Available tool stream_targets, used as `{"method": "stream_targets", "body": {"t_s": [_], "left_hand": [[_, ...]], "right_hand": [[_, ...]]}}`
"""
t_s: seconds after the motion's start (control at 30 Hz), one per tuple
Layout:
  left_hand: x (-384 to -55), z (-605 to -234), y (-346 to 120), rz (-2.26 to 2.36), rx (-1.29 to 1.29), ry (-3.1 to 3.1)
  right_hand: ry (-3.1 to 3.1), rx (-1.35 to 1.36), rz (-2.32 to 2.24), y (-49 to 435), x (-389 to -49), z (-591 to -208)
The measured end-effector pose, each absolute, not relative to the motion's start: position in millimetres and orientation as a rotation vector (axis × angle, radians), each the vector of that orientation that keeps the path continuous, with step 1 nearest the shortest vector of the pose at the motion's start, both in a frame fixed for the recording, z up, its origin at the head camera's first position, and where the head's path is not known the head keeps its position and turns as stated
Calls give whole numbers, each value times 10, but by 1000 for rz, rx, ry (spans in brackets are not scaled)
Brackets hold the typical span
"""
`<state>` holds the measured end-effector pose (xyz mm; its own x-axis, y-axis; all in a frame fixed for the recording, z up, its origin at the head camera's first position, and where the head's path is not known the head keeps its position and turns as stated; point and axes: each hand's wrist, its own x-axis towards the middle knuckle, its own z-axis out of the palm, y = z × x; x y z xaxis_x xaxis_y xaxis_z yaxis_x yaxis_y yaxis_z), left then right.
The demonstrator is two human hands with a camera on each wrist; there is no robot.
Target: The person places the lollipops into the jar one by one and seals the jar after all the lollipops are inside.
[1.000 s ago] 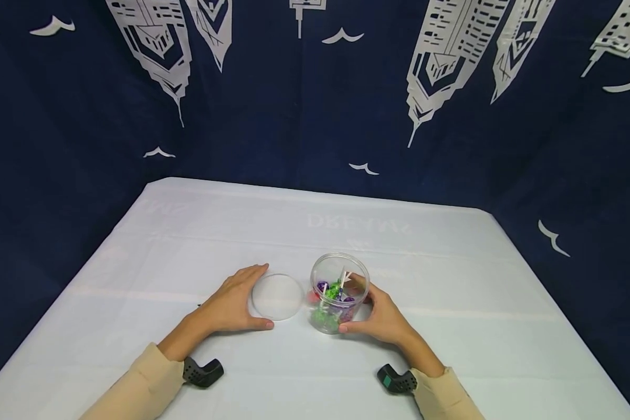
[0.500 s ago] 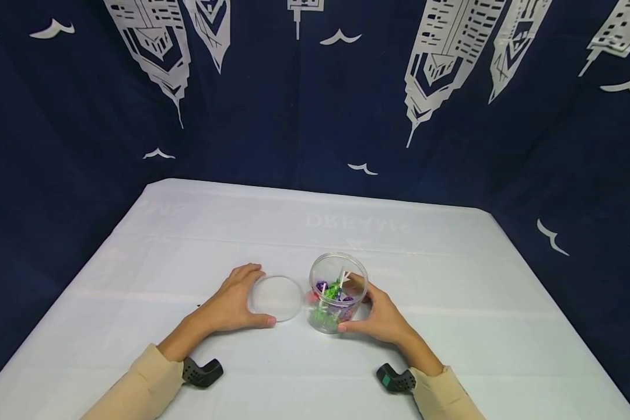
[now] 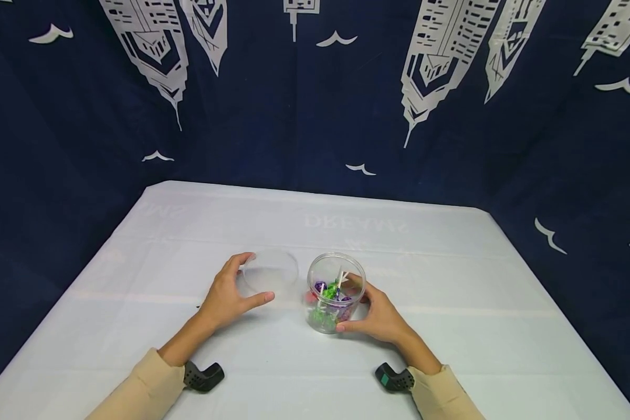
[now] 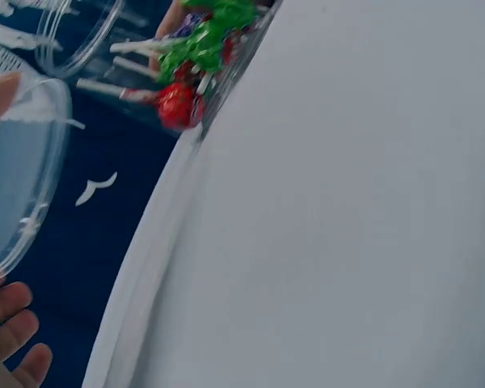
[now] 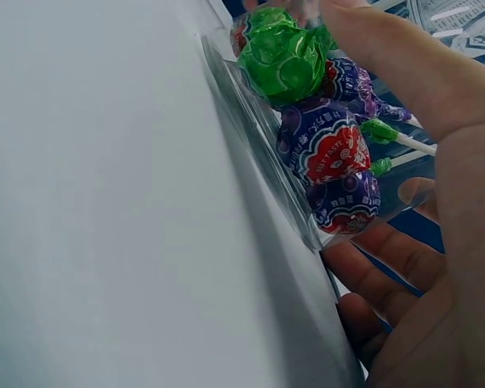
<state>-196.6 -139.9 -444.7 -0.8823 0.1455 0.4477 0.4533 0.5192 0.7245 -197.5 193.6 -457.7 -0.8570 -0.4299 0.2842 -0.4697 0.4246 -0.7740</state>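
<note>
My left hand grips a round clear plastic lid by its edge, thumb on the near side and fingers at the far side. In the left wrist view the lid shows above the table, between thumb and fingertips. To its right stands a clear plastic jar without a lid on it, holding several wrapped lollipops. My right hand wraps around the jar's right side. Up close, the right wrist view shows purple and green lollipops through the jar wall, their sticks pointing up.
A white cloth covers the table. Behind it hangs a dark blue curtain with white building and bird prints. A black wrist device sits on the left wrist and another wrist device on the right.
My left hand has lifted the lid off the table, moving it up and slightly away. My right hand and the jar stay in place; the head view shifts a little.
</note>
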Motion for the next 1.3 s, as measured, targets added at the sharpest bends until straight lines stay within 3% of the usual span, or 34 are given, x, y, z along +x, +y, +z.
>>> {"method": "stream_targets", "body": {"t_s": [0.3, 0.7, 1.3], "left_hand": [[-1849, -4338, -1137, -1433, -518, -2194], [-1767, -4135, -650, -1393, -768, -2246], [-1794, -4076, -336, -1455, -630, -2406]], "right_hand": [[-2606, 836, 1442, 1929, -1976, -4579], [-2640, 803, 1411, 1955, -1975, -4592], [-2642, 791, 1454, 1956, -1975, -4591]]}}
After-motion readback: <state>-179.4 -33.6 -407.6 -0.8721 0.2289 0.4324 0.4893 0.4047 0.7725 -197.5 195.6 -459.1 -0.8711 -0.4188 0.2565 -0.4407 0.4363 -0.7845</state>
